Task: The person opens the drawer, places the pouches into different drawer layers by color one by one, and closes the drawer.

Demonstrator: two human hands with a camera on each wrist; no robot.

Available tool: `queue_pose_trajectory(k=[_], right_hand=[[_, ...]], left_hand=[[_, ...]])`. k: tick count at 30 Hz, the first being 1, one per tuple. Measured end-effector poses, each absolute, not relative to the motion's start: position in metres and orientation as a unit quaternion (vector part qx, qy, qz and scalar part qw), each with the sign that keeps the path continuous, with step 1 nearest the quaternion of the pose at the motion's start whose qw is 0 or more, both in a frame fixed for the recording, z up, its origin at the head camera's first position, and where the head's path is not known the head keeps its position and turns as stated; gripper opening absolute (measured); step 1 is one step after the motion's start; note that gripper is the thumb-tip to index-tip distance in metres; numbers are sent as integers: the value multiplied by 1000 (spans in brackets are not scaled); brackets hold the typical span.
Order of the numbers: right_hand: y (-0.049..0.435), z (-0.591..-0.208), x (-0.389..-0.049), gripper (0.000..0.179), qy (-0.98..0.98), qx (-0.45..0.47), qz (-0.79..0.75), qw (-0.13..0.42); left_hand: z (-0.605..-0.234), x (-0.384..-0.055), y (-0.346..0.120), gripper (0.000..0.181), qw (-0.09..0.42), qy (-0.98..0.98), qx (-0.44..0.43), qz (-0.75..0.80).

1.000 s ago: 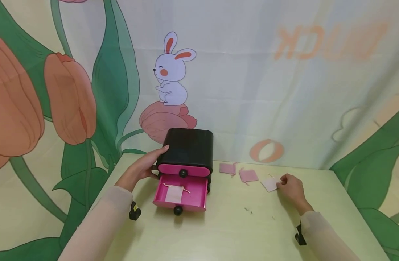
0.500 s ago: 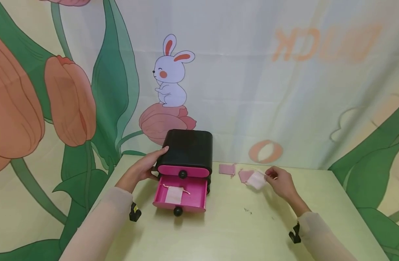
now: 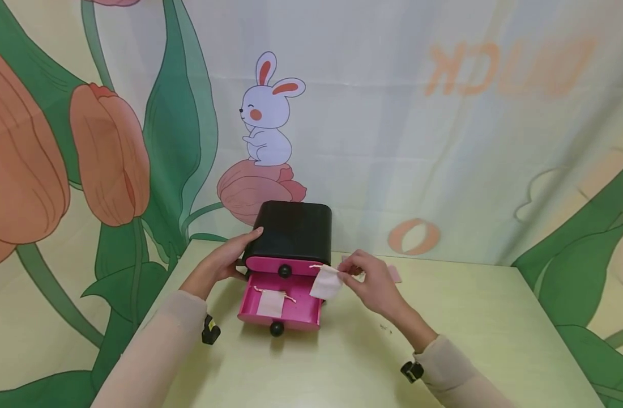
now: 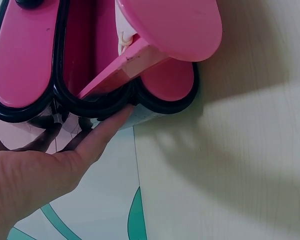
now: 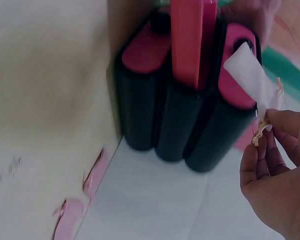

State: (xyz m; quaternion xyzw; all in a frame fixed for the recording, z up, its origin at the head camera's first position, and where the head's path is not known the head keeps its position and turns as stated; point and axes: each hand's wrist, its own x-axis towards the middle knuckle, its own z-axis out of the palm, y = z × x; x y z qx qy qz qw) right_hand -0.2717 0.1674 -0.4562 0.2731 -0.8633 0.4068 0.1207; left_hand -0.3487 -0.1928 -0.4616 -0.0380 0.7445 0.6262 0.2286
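Note:
A black drawer cabinet (image 3: pixel 293 229) with pink fronts stands at the back of the table, its middle drawer (image 3: pixel 306 309) pulled out. Inside that drawer lies a whitish drawstring pouch (image 3: pixel 271 304). My left hand (image 3: pixel 222 258) rests against the cabinet's left side, thumb on the top edge; the left wrist view shows the fingers (image 4: pixel 107 127) stretched along the side. Between thumb and fingertips, my right hand (image 3: pixel 375 286) pinches a second white drawstring pouch (image 3: pixel 327 283) by its corded top. That pouch hangs over the right side of the open drawer, overlapping the upper front.
Two pink drawstring pouches lie right of the cabinet: one pouch (image 5: pixel 95 172) nearer it, the other pouch (image 5: pixel 69 220) farther along. My right hand partly covers them in the head view. Small dark marks (image 3: pixel 385 327) show on the table. A printed curtain (image 3: pixel 372 141) hangs behind.
My right hand has lifted the white pouch off the table and carried it left, past the pink pouches, to the open drawer. The left hand has stayed on the cabinet.

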Motion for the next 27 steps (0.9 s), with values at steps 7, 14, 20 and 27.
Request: queue_pose_trajectory(k=[7, 14, 20, 27], right_hand=[[118, -478, -260, 9, -881, 303, 352, 92], [100, -496, -261, 7, -901, 311, 284, 107], [95, -493, -251, 21, -894, 303, 306, 121], [76, -491, -213, 6, -828, 325, 457, -22]], left_hand=[[-461, -349, -193, 90, 230, 743, -37, 628], [-460, -348, -194, 91, 227, 744, -32, 628], [-460, -347, -194, 90, 227, 744, -32, 628], [-461, -349, -194, 91, 228, 745, -33, 626]])
